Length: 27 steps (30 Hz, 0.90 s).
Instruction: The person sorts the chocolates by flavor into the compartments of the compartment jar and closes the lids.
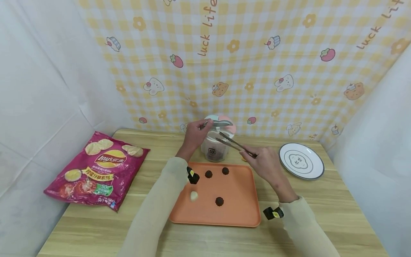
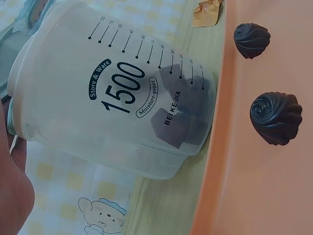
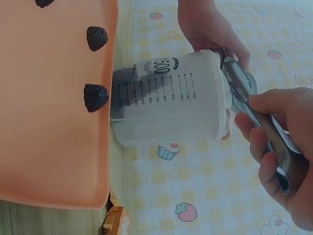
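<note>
A clear plastic storage jar (image 1: 214,154) marked 1500 stands behind the orange tray, with dark pieces at its bottom. My left hand (image 1: 196,134) holds up a flap of its lid (image 1: 223,122) at the top left. Metal tongs (image 1: 236,144) are gripped in my right hand (image 1: 267,163), their tips at the jar's mouth. In the right wrist view nothing shows clearly between the tong tips. On the tray (image 1: 237,216) lie dark swirled chocolates, among them one at the back (image 2: 277,118), and a white chocolate (image 1: 194,196).
A purple bag of potato chips (image 1: 99,171) lies on the left of the wooden table (image 1: 340,210). At the right is a white plate (image 1: 301,160) with a dark rim. A crumpled orange wrapper (image 3: 116,220) lies beside the tray. A checked yellow cloth (image 1: 250,64) hangs behind.
</note>
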{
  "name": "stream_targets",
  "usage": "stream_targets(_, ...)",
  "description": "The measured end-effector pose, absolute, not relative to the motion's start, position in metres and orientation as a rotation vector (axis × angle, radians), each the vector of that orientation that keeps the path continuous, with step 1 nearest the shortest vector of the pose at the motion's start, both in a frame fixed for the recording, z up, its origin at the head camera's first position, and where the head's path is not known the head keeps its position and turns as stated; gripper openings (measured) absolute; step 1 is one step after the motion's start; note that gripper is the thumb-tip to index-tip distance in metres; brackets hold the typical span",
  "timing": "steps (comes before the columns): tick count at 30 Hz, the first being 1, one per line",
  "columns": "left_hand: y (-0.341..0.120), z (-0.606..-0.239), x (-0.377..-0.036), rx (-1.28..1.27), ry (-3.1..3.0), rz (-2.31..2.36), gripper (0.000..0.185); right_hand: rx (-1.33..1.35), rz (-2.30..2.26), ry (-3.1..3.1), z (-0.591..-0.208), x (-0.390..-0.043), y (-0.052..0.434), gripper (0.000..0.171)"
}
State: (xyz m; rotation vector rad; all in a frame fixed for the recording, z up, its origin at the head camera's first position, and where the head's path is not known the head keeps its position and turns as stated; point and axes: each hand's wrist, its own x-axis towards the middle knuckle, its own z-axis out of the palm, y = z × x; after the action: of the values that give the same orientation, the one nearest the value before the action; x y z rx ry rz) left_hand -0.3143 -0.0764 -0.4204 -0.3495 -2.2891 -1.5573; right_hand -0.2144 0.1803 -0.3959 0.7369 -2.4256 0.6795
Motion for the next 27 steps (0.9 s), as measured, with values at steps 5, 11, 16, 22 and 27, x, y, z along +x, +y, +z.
stream_targets(5, -0.076, -0.419, -0.313, -0.338, -2.296, -1.567, 0.047, 0.718, 0.699, -2.434, -0.397, -0.213, 0.182, 0.025)
stream_targets(11, -0.075, -0.419, -0.314, -0.321, -2.304, -1.556, 0.05, 0.684, 0.7, -2.438, -0.398, -0.209, 0.188, 0.027)
stream_targets(16, -0.075, -0.419, -0.315, -0.326, -2.307, -1.545, 0.048, 0.7, 0.675, -2.424, -0.4, -0.204, 0.195, 0.029)
stream_targets(22, -0.075, -0.419, -0.315, -0.321, -2.304, -1.545, 0.047, 0.715, 0.634, -2.432, -0.404, -0.19, 0.206, 0.031)
stream_targets(27, -0.075, -0.42, -0.315, -0.316, -2.296, -1.551, 0.048, 0.72, 0.649, -2.448, -0.412, -0.178, 0.219, 0.03)
